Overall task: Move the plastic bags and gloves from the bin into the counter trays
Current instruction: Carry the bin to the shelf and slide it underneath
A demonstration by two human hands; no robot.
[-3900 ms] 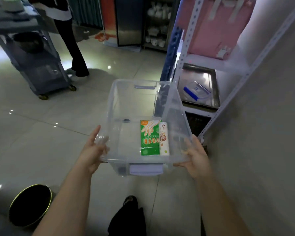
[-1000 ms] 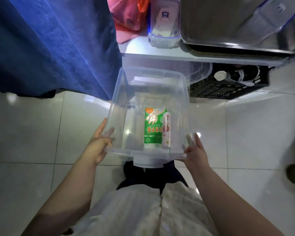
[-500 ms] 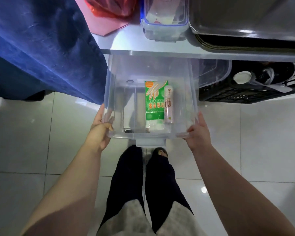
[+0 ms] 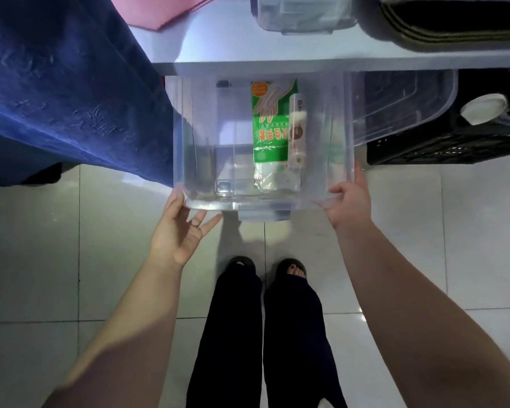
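The shelf (image 4: 277, 58) hides the bin's (image 4: 340, 142) far end.

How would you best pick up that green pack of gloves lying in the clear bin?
Grip the green glove pack across its narrow width near the middle, coming straight down through the open top of the bin. It lies flat, and the slim roll crowds its right edge.

Gloves packet (image 4: 270, 125) and, seemingly, bag roll (image 4: 297, 134) lie side-by-side in bin (image 4: 189, 142).
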